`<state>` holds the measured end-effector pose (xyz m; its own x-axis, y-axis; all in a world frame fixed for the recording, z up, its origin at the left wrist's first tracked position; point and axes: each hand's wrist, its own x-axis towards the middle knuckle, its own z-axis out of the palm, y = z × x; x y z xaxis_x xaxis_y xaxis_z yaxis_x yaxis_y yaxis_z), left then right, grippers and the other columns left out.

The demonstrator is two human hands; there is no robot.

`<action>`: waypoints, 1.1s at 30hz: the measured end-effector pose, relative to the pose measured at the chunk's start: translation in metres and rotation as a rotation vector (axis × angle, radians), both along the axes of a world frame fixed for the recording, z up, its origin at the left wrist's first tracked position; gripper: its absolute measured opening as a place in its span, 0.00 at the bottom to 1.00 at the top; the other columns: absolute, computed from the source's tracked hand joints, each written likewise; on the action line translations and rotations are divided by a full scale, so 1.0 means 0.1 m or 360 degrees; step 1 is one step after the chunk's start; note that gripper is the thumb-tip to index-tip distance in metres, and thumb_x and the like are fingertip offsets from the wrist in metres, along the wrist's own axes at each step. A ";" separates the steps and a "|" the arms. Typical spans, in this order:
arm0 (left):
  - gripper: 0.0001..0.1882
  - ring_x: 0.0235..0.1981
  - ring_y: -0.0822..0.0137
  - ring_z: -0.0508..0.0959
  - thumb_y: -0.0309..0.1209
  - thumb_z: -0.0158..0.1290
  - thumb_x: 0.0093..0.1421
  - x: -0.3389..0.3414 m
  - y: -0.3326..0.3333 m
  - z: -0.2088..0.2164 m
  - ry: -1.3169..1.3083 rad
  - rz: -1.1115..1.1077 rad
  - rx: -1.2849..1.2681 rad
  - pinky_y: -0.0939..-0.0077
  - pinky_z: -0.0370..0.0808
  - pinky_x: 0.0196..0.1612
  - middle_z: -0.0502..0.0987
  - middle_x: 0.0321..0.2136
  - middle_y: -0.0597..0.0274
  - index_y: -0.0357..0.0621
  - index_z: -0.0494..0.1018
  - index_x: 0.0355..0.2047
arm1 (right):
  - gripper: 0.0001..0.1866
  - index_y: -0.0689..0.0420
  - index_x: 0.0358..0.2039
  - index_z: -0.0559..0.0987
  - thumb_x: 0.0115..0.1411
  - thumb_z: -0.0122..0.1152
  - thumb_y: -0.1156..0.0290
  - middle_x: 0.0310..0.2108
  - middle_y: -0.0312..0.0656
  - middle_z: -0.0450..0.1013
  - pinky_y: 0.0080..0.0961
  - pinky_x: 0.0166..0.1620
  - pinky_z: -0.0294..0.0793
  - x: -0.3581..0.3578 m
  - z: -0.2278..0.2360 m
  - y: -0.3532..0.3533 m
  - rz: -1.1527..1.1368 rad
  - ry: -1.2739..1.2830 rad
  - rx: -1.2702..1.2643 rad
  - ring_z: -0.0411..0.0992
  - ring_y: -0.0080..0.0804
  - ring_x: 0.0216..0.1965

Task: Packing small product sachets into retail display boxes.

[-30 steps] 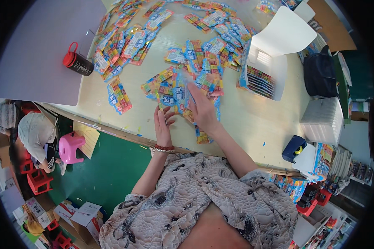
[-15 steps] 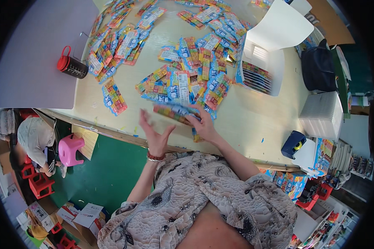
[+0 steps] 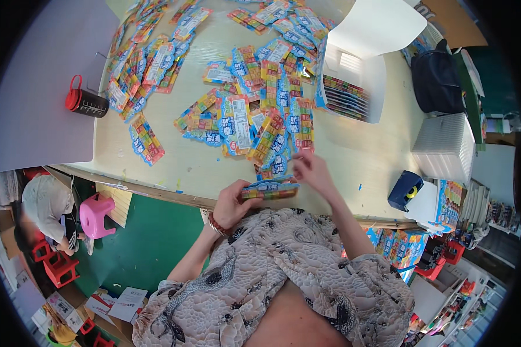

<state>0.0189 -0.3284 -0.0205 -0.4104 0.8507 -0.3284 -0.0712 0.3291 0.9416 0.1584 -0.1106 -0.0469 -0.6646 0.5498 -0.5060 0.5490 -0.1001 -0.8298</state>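
Left fingers point(image 3: 235, 189) gripped colourful packet point(image 3: 272, 189) by left end; right fingers point(image 3: 301, 164) curled near its other end, grip unclear. Packet pile point(image 3: 235, 128) lay ahead of both on table point(image 3: 356, 153).

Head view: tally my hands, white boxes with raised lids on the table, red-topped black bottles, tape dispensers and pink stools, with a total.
Left hand, right hand: 2
White box: 1
Red-topped black bottle: 1
Tape dispenser: 1
Pink stool: 1
Total: 6
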 end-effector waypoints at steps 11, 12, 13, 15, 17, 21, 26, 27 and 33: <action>0.15 0.34 0.74 0.75 0.21 0.60 0.51 -0.39 -0.25 -0.15 0.0593 0.0226 0.0048 0.80 0.74 0.35 0.75 0.32 0.64 0.38 0.70 0.38 | 0.22 0.53 0.52 0.70 0.55 0.54 0.77 0.43 0.43 0.73 0.31 0.43 0.74 -0.76 0.15 -0.12 0.0866 0.0084 0.0865 0.74 0.35 0.42; 0.15 0.33 0.75 0.75 0.22 0.60 0.51 -0.38 -0.26 -0.16 0.0530 0.0244 0.0064 0.80 0.73 0.34 0.75 0.31 0.64 0.38 0.70 0.38 | 0.25 0.50 0.52 0.71 0.52 0.55 0.78 0.50 0.43 0.70 0.36 0.48 0.72 -0.73 0.31 -0.03 0.1006 -0.0091 0.1299 0.71 0.38 0.48; 0.15 0.33 0.75 0.75 0.22 0.60 0.51 -0.35 -0.23 -0.13 0.0530 0.0245 0.0060 0.80 0.73 0.34 0.75 0.31 0.64 0.38 0.70 0.38 | 0.26 0.48 0.53 0.70 0.51 0.55 0.77 0.54 0.42 0.65 0.40 0.52 0.67 -0.70 0.35 0.16 0.1119 -0.0066 0.1765 0.65 0.38 0.54; 0.16 0.29 0.76 0.74 0.24 0.62 0.50 -0.28 -0.11 -0.05 0.0612 0.0173 0.0075 0.80 0.71 0.30 0.74 0.28 0.64 0.38 0.70 0.39 | 0.27 0.46 0.53 0.70 0.50 0.55 0.77 0.59 0.41 0.60 0.44 0.57 0.63 -0.62 0.33 0.52 0.1227 -0.0037 0.2229 0.58 0.39 0.60; 0.17 0.27 0.76 0.73 0.26 0.63 0.49 -0.34 0.06 -0.10 0.0772 0.0155 0.0158 0.80 0.70 0.29 0.74 0.27 0.63 0.38 0.70 0.39 | 0.25 0.48 0.52 0.69 0.51 0.53 0.77 0.61 0.41 0.56 0.46 0.62 0.54 -0.54 0.30 0.77 0.1408 0.0074 0.2390 0.51 0.36 0.64; 0.18 0.29 0.57 0.75 0.28 0.62 0.48 -0.65 0.38 0.04 0.0908 0.0128 0.0071 0.69 0.70 0.31 0.74 0.28 0.52 0.38 0.69 0.37 | 0.22 0.49 0.50 0.68 0.53 0.50 0.76 0.57 0.41 0.60 0.44 0.61 0.55 -0.60 0.32 0.88 0.1574 0.0204 0.2413 0.55 0.36 0.61; 0.19 0.30 0.63 0.76 0.27 0.64 0.47 -0.70 0.22 0.10 0.0815 -0.0325 0.0211 0.72 0.72 0.32 0.73 0.28 0.56 0.37 0.70 0.38 | 0.13 0.51 0.42 0.71 0.54 0.49 0.76 0.37 0.39 0.69 0.38 0.54 0.63 -0.67 0.59 0.96 0.1628 -0.0031 0.2176 0.69 0.37 0.46; 0.19 0.33 0.62 0.75 0.27 0.65 0.46 -0.66 0.16 0.12 0.0720 -0.0385 0.0104 0.72 0.71 0.35 0.73 0.31 0.57 0.38 0.71 0.38 | 0.13 0.51 0.42 0.71 0.54 0.49 0.76 0.37 0.39 0.69 0.38 0.54 0.63 -0.67 0.58 0.95 0.1629 -0.0030 0.2171 0.69 0.37 0.46; 0.31 0.51 0.51 0.67 0.27 0.66 0.43 -0.29 0.11 -0.23 0.1236 0.0151 0.0245 0.62 0.70 0.48 0.64 0.50 0.49 0.42 0.66 0.48 | 0.07 0.56 0.36 0.72 0.56 0.50 0.72 0.31 0.41 0.70 0.34 0.39 0.70 -0.76 0.50 0.45 0.1456 -0.0018 0.1548 0.71 0.41 0.38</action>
<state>-0.0100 -0.3174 -0.0440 -0.5464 0.8134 0.1994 0.6029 0.2168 0.7678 0.0824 -0.0651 0.0028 -0.9837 0.0492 -0.1729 0.1077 0.9313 -0.3480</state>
